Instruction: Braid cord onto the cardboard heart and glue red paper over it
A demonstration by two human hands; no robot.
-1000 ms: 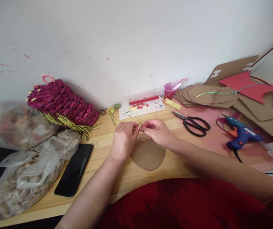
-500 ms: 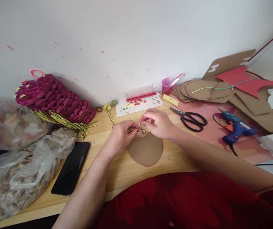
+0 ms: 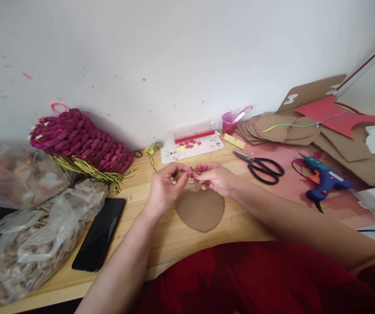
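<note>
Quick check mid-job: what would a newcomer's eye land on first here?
Probably the bulky magenta stack lying by the wall on the left, with yellow-green cords along its lower side. Next, perhaps, the blue glue gun on the right, beyond the black-handled scissors. In the middle, both hands meet above a cardboard cutout.
</note>
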